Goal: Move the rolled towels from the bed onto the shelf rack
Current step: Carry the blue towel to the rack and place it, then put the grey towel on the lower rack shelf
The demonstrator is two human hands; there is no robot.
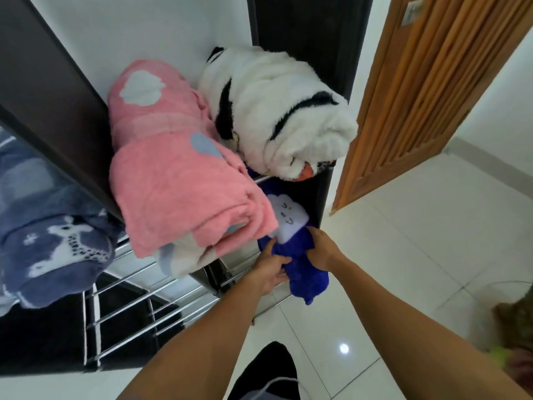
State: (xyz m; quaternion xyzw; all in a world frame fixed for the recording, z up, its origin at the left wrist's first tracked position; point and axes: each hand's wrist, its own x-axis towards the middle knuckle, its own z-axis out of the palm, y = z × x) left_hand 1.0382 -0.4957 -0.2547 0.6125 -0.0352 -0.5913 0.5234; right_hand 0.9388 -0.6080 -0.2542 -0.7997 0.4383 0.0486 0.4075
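A bright blue rolled towel (305, 269) with a white cloud patch sticks out of the second tier of the shelf rack (138, 295). My left hand (269, 269) grips its near left side and my right hand (320, 248) grips its right side. On the top tier lie a pink rolled towel (178, 180) with cloud shapes and a white rolled towel (277, 116) with black stripes, side by side. A blue-grey rolled towel (52, 249) with white patterns rests at the left on a lower part of the rack. The bed is out of view.
The rack has chrome bars and dark side panels and stands against a white wall. A wooden door (427, 90) stands at the right. White floor tiles (418, 255) spread out to the right and below. Some dark brownish item (516, 319) lies at the right edge.
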